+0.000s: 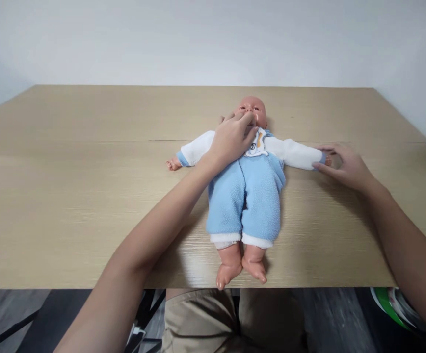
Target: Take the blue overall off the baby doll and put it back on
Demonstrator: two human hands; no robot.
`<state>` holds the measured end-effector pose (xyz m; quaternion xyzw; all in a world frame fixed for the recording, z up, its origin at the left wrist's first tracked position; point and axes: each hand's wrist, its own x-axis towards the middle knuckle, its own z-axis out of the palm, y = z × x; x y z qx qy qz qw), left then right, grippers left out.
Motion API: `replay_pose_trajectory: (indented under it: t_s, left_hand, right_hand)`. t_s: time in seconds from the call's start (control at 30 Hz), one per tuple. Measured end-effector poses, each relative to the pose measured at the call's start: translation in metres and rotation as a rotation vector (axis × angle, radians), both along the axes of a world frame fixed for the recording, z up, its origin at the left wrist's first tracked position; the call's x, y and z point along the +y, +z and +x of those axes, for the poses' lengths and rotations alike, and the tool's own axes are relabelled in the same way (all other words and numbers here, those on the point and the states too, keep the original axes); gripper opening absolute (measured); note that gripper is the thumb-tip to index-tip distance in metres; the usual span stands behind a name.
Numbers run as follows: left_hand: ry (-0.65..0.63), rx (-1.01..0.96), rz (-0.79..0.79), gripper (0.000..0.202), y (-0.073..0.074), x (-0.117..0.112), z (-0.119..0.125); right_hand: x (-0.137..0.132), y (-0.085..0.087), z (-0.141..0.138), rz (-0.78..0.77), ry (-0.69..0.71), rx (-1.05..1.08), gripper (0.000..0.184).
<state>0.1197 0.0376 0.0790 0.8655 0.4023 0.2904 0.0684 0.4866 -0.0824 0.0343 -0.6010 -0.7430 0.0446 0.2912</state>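
Note:
A baby doll (248, 196) in a light blue fleece suit with white sleeves lies on its back on the wooden table (69, 196), head away from me, arms spread, bare feet at the near edge. My left hand (231, 139) rests on the doll's chest with its fingertips gathered at the collar under the chin. My right hand (343, 164) pinches the cuff at the end of the doll's outstretched arm on the right, covering the doll's small hand.
The table runs to a plain white wall behind. Below its near edge I see my lap in beige trousers (231, 318), a dark floor, and a green and white object (393, 304) at lower right.

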Motion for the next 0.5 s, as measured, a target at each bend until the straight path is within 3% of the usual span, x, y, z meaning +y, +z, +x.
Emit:
replay_pose_trajectory:
  t_s: [0.1,0.17,0.27,0.33,0.5]
  left_hand:
    - [0.015,-0.032,0.009,0.019,-0.003,0.004,-0.001]
    - [0.018,-0.075,0.023,0.022,-0.005,0.006,-0.003]
    - [0.024,-0.187,0.032,0.030,-0.009,0.002,-0.011]
    - [0.043,-0.279,0.026,0.031,-0.015,-0.007,-0.022]
    - [0.035,-0.381,-0.017,0.029,-0.046,-0.038,-0.069]
  right_hand:
    - [-0.001,0.004,-0.023,0.153,-0.036,-0.059,0.053]
    - [-0.006,0.006,-0.049,0.169,-0.025,-0.016,0.048]
    - [-0.017,0.001,-0.093,0.078,0.070,0.218,0.041]
    - [-0.024,-0.006,-0.117,-0.073,0.133,0.426,0.041]
    - [-0.019,-0.018,-0.139,-0.207,0.131,0.714,0.039]
